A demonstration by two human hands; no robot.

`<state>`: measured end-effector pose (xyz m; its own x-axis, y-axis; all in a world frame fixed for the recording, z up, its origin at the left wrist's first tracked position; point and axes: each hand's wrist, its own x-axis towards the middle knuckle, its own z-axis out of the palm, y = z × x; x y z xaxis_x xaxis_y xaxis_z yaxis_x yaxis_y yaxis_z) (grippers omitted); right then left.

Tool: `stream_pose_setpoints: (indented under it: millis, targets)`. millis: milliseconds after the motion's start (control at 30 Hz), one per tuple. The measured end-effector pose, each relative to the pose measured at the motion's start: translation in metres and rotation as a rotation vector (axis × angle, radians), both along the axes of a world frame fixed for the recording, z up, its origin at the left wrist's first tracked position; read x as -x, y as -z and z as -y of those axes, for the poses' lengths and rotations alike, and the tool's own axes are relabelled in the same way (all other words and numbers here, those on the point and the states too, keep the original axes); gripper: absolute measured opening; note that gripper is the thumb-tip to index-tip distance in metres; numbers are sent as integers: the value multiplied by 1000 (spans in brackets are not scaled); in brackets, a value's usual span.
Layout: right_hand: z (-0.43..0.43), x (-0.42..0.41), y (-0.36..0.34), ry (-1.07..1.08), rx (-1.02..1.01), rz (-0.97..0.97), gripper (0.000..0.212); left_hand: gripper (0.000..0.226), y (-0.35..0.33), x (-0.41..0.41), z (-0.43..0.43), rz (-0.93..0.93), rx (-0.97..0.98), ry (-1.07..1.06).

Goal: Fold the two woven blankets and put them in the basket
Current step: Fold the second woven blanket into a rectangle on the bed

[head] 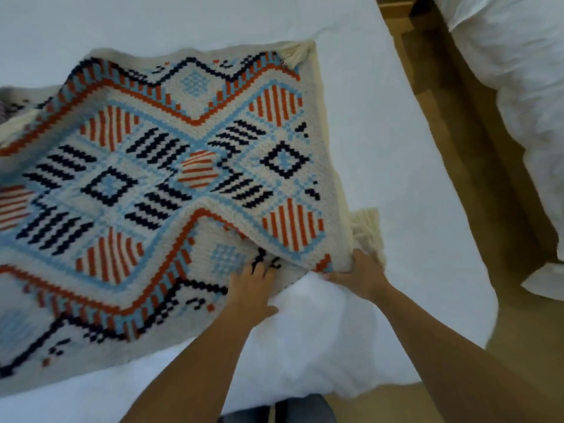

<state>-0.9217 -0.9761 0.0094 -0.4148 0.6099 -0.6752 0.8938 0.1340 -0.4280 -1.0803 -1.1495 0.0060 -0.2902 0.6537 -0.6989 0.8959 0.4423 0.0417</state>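
White bed (381, 148) carrying one spread woven blanket (158, 166), both hands at its near right corner.

Cream with orange, light-blue and navy diamonds, the woven blanket covers the view from the centre out to 9 o'clock, and its corner toward 5 o'clock is lifted off the sheet. At 5 o'clock the right hand (360, 270) grips that corner, fingers curled into the cloth just below a cream tassel (366, 230). At 6 o'clock the left hand (253, 285) lies on the blanket's near edge, fingertips on the pattern and thumb out over the sheet; whether it pinches the edge cannot be told. A far tassel (297, 53) marks the corner at 12 o'clock. Wooden floor (427, 102) runs from 1 to 4 o'clock, and beyond it at 2 o'clock lies a second bed (518, 71) with rumpled white bedding.
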Motion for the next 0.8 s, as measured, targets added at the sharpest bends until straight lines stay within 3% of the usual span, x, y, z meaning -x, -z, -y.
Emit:
stream_pose_setpoints:
  millis: [100,167,333,433,533,667,800]
  targets:
    - [7,-15,3,-337,-223,203,36,63,2,-14,10,-138,38,-22]
    - [5,-22,-1,-296,-264,171,29,49,-2,-14,11,-171,0,-8]
    - [-8,-54,-30,142,-137,-122,25,36,-26,-27,33,-112,-38,63]
    - [-14,-90,-43,10,-183,76,37,32,-40,-44,62,-74,10,174]
    - [-13,-105,-50,-65,-193,268,34,35,-48,-56,79,-63,56,78]
    - [-1,-94,-62,-63,-242,310,18,42,-66,-74,81,25,51,-55]
    - [18,-70,-76,-149,-269,283,31,42,-92,-85,79,37,-5,-94]
